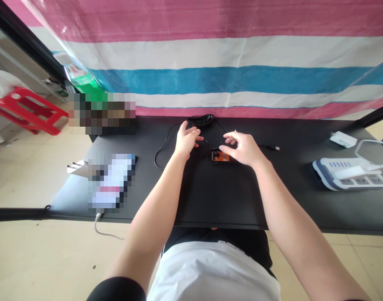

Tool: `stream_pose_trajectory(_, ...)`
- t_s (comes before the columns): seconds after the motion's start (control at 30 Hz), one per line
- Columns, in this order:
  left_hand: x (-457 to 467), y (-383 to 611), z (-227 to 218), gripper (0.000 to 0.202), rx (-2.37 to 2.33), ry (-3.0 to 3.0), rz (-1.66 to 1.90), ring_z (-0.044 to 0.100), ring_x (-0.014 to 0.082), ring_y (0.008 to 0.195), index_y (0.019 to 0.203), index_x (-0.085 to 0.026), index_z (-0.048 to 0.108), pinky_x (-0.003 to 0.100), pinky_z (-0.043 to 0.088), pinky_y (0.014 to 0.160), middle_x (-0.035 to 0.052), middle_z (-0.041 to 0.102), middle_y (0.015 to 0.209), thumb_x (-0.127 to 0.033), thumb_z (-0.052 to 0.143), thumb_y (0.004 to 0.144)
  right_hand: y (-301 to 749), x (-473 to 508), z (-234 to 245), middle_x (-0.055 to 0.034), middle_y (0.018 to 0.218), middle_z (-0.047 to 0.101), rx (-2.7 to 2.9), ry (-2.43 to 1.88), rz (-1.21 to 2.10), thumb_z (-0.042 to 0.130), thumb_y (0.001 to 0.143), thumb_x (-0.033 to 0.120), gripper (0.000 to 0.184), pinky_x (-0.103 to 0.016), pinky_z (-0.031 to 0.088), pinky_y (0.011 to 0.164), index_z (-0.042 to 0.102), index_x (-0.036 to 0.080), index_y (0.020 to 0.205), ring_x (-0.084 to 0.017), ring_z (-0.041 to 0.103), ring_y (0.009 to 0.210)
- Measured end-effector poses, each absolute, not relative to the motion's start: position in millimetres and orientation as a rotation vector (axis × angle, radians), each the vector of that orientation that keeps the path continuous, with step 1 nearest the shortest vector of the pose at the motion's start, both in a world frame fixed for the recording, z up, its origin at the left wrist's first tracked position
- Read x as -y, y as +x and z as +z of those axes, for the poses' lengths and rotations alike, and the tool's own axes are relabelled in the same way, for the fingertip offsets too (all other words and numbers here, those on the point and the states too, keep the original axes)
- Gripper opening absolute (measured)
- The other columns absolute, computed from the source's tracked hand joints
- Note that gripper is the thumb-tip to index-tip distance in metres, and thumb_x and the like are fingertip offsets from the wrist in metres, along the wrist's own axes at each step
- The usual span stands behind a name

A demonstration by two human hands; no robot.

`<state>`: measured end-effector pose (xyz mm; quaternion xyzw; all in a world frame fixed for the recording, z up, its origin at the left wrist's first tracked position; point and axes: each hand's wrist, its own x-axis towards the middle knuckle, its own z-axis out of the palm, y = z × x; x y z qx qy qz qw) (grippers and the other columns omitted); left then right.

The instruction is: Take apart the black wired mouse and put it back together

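A small orange item (223, 156) with a dark round part like a lens lies flat on the black table (222, 196). My right hand (243, 148) hovers at its right edge, thumb over its corner and fingers loosely bent, with a gap between them. My left hand (188, 140) is to the left, fingers spread and nothing visible in them. Just beyond it sits a black computer mouse (206, 120). A thin black cable (160, 150) loops left of my left hand. A USB plug (275, 148) lies right of my right hand.
At the right stand a white power strip (351, 173) and a white charger (343, 139) with a white cable. A blurred-out phone (114, 179) and a white plug (78, 168) lie left. A striped sheet (225, 79) hangs behind; a red stool (28, 108) stands on the floor.
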<state>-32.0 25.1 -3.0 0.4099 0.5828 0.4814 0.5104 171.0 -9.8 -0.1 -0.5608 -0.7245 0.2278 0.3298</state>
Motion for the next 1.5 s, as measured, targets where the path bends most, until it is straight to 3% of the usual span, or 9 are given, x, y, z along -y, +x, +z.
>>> stream_pose_trajectory(0.13, -24.2, -31.0, -2.6, 0.077, -1.458, 1.066, 1.132, 0.073, 0.0124, 0.079, 0.154, -0.023, 0.033, 0.018, 0.043, 0.047, 0.0152, 0.048, 0.154, -0.021, 0.06, 0.082, 171.0, 10.3, 1.2, -0.0106, 0.094, 0.076, 1.928, -1.468, 0.593, 0.076, 0.073, 0.037, 0.041, -0.044, 0.058, 0.081, 0.073, 0.016, 0.108, -0.025, 0.069, 0.084)
stream_pose_trajectory(0.4, -23.5, -30.8, -3.1, 0.064, -1.56, 1.153, 1.049, 0.072, 0.0137, 0.074, 0.14, -0.018, 0.049, 0.023, 0.047, 0.051, 0.0177, 0.054, 0.146, -0.028, 0.062, 0.078, 170.7, 10.0, 0.8, -0.0106, 0.095, 0.076, 1.947, -1.475, 0.57, 0.076, 0.073, 0.033, 0.039, -0.043, 0.057, 0.082, 0.072, 0.016, 0.108, -0.025, 0.07, 0.085)
stream_pose_trajectory(0.57, -24.1, -33.4, -5.0, 0.052, -1.702, 1.248, 1.067, 0.072, 0.018, 0.085, 0.13, -0.018, 0.054, 0.031, 0.055, 0.075, 0.014, 0.059, 0.141, -0.027, 0.061, 0.078, 171.1, 9.7, -0.2, -0.0105, 0.095, 0.076, 1.97, -1.449, 0.556, 0.076, 0.073, 0.033, 0.04, -0.043, 0.057, 0.083, 0.072, 0.016, 0.109, -0.025, 0.069, 0.085)
stream_pose_trajectory(0.73, -20.4, -33.2, 3.3, 0.038, -1.949, 1.421, 1.122, 0.065, 0.0246, 0.11, 0.114, -0.019, 0.06, 0.039, 0.05, 0.099, 0.0114, 0.066, 0.127, -0.023, 0.062, 0.077, 171.7, 9.6, -1.3, -0.0111, 0.095, 0.076, 2.001, -1.45, 0.538, 0.076, 0.073, 0.032, 0.04, -0.042, 0.057, 0.081, 0.072, 0.014, 0.109, -0.025, 0.069, 0.085)
stream_pose_trajectory(1.0, -11.7, -28.4, 5.6, 0.024, -1.57, 1.814, 1.03, 0.063, 0.0142, 0.073, 0.102, -0.018, 0.068, 0.031, 0.053, 0.081, 0.0032, 0.074, 0.095, -0.023, 0.06, 0.079, 169.2, 8.9, -2.6, -0.0088, 0.095, 0.075, 2.083, -1.396, 0.525, 0.075, 0.075, 0.029, 0.023, -0.04, 0.056, 0.081, 0.076, 0.019, 0.095, -0.023, 0.069, 0.082)
stream_pose_trajectory(1.27, -2.8, -26.7, 4.8, 0.025, -1.18, 2.336, 0.633, 0.068, 0.0202, 0.091, 0.096, -0.019, 0.076, 0.032, 0.052, 0.086, 0.0054, 0.075, 0.102, -0.017, 0.057, 0.078, 168.5, 8.8, -3.2, -0.0057, 0.086, 0.074, 2.157, -1.312, 0.506, 0.077, 0.072, 0.028, 0.01, -0.039, 0.054, 0.08, 0.076, 0.021, 0.079, -0.023, 0.068, 0.082)
stream_pose_trajectory(1.5, -4.3, -30.4, 5.3, 0.024, -1.062, 2.366, 0.566, 0.069, 0.019, 0.087, 0.092, -0.021, 0.078, 0.032, 0.053, 0.087, 0.0038, 0.075, 0.097, -0.02, 0.057, 0.079, 168.8, 5.2, -9.2, -0.0063, 0.089, 0.075, 2.212, -1.283, 0.503, 0.08, 0.071, 0.03, 0.01, -0.041, 0.054, 0.084, 0.075, 0.022, 0.072, -0.025, 0.068, 0.088)
